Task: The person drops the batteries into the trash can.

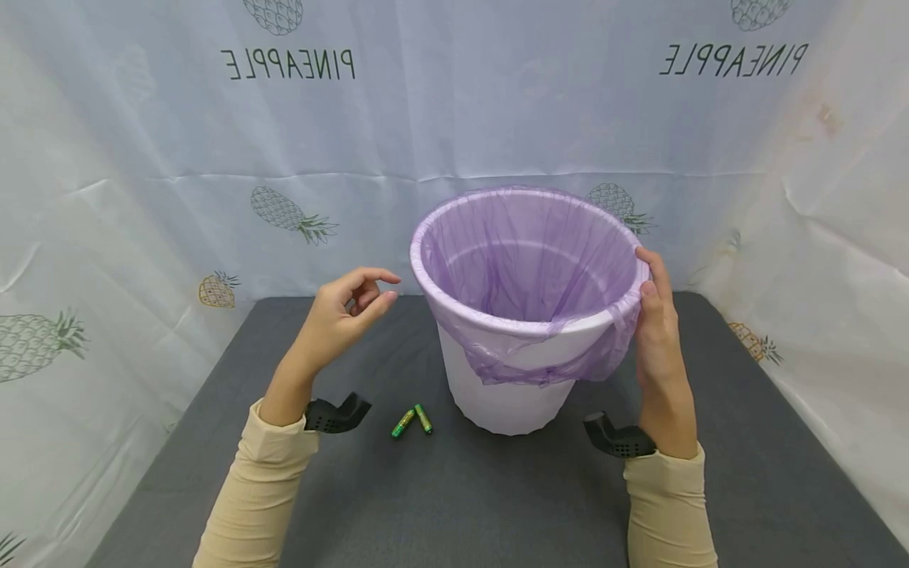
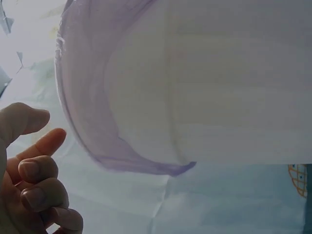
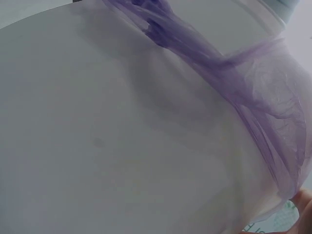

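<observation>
Bin (image 1: 511, 394), white, upright near the middle of the grey bench (image 1: 746, 489), toward its back edge. Purple bag (image 1: 529, 260) lining the inside, folded over the rim, hanging lowest down the front wall. Right hand (image 1: 656, 339) at the rim's right side, fingers (image 1: 652, 264) and thumb pinching bag and rim together. Left hand (image 1: 341, 315) raised left of the bin, apart from it, fingers (image 1: 375, 276) loosely curled, holding nothing. Two green batteries (image 1: 412, 420) lying touching on the bench just left of the bin's base.
</observation>
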{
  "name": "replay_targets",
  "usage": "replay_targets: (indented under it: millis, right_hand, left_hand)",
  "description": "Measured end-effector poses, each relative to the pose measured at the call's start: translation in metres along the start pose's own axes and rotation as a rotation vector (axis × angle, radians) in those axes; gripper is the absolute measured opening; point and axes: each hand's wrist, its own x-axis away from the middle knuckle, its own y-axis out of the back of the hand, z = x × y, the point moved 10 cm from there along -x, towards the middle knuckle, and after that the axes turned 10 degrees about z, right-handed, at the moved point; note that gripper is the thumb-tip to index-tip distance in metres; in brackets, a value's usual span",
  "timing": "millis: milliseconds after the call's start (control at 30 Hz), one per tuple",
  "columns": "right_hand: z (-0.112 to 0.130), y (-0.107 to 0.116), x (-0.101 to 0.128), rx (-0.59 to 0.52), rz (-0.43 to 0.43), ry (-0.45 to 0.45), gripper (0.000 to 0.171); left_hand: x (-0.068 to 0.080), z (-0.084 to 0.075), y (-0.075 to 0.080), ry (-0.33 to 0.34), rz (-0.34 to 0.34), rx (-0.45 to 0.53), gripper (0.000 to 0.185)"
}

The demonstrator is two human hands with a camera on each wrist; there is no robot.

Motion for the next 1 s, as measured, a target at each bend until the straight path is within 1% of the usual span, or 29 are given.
replay_targets:
  millis: [133,367,467,567,733,1000]
  right_hand:
    - [0.001,-0.001,0.0,0.001,0.002,0.003,0.044]
    - [0.001,-0.001,0.0,-0.003,0.009,0.006,0.044]
    - [0.001,-0.002,0.0,-0.006,0.012,0.01,0.044]
    - [0.001,-0.002,0.0,-0.007,0.012,0.011,0.044]
    - [0.001,-0.002,0.0,-0.005,0.004,0.015,0.044]
    - [0.001,-0.002,-0.001,-0.003,-0.001,0.019,0.046]
  left_hand:
    - [0.01,0.006,-0.002,0.007,0.006,-0.008,0.022]
    - [0.026,0.014,-0.003,0.015,-0.023,-0.029,0.022]
    - [0.033,0.019,-0.005,0.036,-0.029,-0.024,0.022]
    - [0.04,0.027,-0.009,0.063,-0.025,-0.022,0.022]
    - [0.053,0.044,-0.017,0.112,-0.004,-0.035,0.022]
    - [0.073,0.063,-0.031,0.19,0.041,-0.021,0.019]
